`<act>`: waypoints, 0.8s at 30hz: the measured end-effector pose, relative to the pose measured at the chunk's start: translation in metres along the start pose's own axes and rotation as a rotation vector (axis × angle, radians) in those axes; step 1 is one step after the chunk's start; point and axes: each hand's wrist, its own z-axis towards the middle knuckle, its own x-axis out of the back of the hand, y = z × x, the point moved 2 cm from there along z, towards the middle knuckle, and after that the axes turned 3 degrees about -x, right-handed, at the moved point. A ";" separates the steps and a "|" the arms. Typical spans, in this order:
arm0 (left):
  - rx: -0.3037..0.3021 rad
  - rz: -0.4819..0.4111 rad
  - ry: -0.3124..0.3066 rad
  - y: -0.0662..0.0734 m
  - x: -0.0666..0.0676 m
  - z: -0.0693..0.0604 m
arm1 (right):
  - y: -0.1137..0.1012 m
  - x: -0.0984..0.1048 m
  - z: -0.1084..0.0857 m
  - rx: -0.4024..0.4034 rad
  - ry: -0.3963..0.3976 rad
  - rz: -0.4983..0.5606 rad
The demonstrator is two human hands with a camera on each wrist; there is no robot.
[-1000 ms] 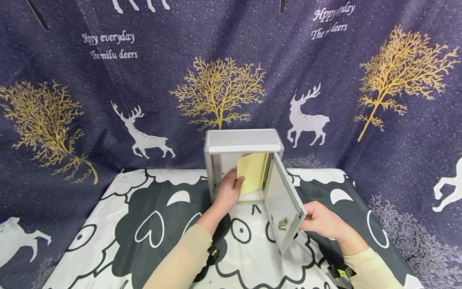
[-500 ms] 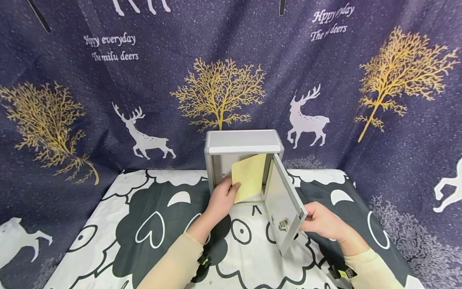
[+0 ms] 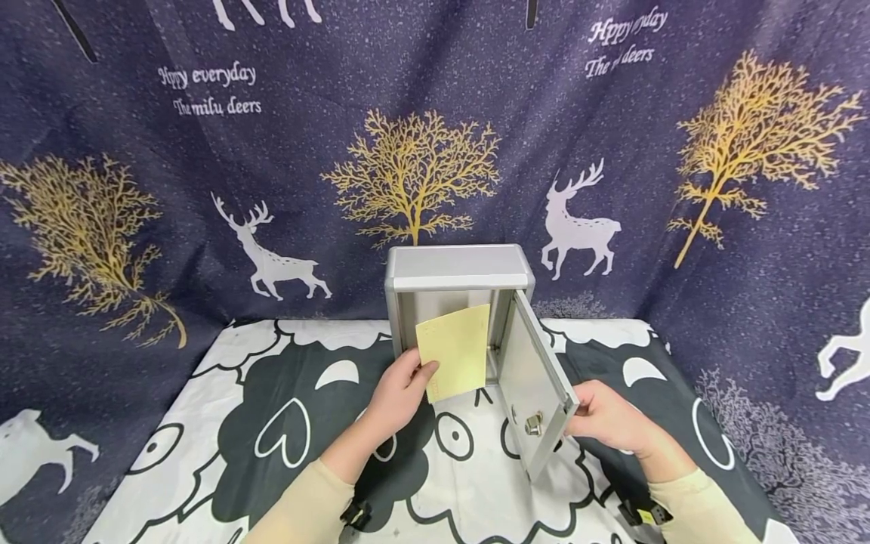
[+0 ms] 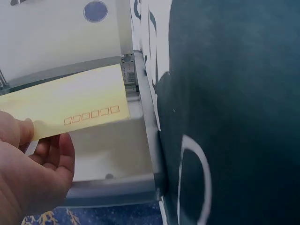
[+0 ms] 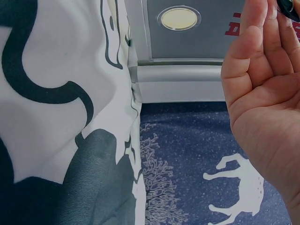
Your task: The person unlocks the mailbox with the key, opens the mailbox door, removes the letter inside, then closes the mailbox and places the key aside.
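Observation:
My left hand (image 3: 397,393) pinches the left edge of a yellow envelope (image 3: 454,349) between thumb and fingers, in front of the grey metal box (image 3: 457,264). In the left wrist view the envelope (image 4: 84,101) shows a row of small red squares, and the left hand (image 4: 35,168) grips its end. The box's door (image 3: 537,378) stands swung out, a lock (image 3: 533,423) on its inner face. At the door's outer edge, my right hand (image 3: 608,419) holds on with its fingertips; the right wrist view shows that hand (image 5: 262,89) beside the door's grey front (image 5: 206,49).
A black and white patterned cloth (image 3: 476,483) covers the table. Behind the box hangs a dark blue curtain (image 3: 285,174) with deer and golden trees.
My left hand has drawn the envelope from inside the box toward the front and left, and it sits lower. The right hand and the door have not moved.

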 end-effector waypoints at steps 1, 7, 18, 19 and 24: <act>0.000 -0.002 0.002 0.000 0.002 -0.003 | 0.000 0.000 0.000 0.001 -0.001 0.000; 0.030 -0.077 -0.010 -0.007 0.018 -0.022 | 0.000 0.001 0.000 0.005 0.000 0.000; 0.095 -0.074 -0.020 -0.026 0.052 -0.045 | -0.003 0.002 -0.002 -0.015 0.004 -0.001; 0.101 -0.066 -0.024 -0.029 0.056 -0.048 | -0.002 0.002 -0.001 -0.015 0.003 -0.004; 0.118 -0.027 -0.024 -0.038 0.073 -0.057 | -0.001 0.002 -0.002 -0.021 0.010 -0.032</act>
